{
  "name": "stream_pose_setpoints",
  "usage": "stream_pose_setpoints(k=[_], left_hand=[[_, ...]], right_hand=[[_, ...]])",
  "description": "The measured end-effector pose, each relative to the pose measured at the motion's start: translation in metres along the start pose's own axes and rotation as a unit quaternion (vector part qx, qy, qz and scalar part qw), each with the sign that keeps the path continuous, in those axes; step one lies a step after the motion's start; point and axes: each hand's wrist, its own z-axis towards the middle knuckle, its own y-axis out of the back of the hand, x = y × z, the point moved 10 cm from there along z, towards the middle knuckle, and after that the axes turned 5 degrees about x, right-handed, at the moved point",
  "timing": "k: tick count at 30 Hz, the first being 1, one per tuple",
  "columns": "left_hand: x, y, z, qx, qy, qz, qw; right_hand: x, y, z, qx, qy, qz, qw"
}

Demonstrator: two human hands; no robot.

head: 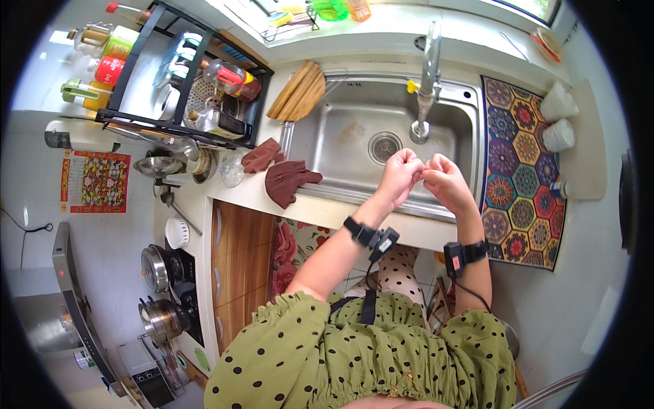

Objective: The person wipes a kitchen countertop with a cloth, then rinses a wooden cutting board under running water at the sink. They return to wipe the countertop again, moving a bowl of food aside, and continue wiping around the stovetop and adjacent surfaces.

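Note:
My left hand (399,176) and my right hand (445,180) meet at the fingertips above the near edge of a stainless steel sink (352,148). Their fingers are curled; whether something small is pinched between them cannot be made out. Just beyond the hands lies the sink drain (384,147), and the chrome faucet (428,71) reaches over the basin with no water seen running. Two dark red cloths, one crumpled (290,183) and one smaller (261,156), lie at the left of the sink. A wooden slatted board (299,92) sits over its far left corner.
A black rack (184,66) with bottles stands on the left counter. Pots, including a lidded one (155,268), are by the stove farther left. Right of the sink lies a patterned mat (523,176), with white cups (558,135) along its far side.

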Motion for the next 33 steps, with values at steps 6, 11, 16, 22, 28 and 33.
stream_pose_setpoints(k=[6, 11, 16, 22, 28, 33], left_hand=[[-0.021, 0.108, 0.010, -0.053, 0.162, 0.672, 0.721], [-0.040, 0.120, 0.021, -0.126, 0.049, 0.421, 0.897], [-0.079, 0.117, 0.004, -0.166, 0.048, 0.542, 0.822], [-0.127, 0.188, -0.020, -0.176, 0.086, 0.624, 0.756], [-0.248, 0.148, 0.015, -0.176, -0.021, 0.595, 0.784], [-0.354, -0.005, 0.088, -0.078, -0.208, 0.516, 0.827]], right_hand=[[-0.034, 0.021, 0.078, -0.142, -0.085, -0.587, 0.792], [-0.075, -0.044, 0.102, 0.108, -0.143, -0.024, 0.983], [-0.075, -0.024, 0.112, -0.015, -0.255, -0.443, 0.860], [-0.061, -0.076, 0.135, 0.107, -0.125, -0.655, 0.737], [0.160, -0.213, 0.114, 0.315, 0.067, -0.559, 0.764], [0.484, -0.200, 0.192, -0.216, 0.392, -0.565, 0.693]])
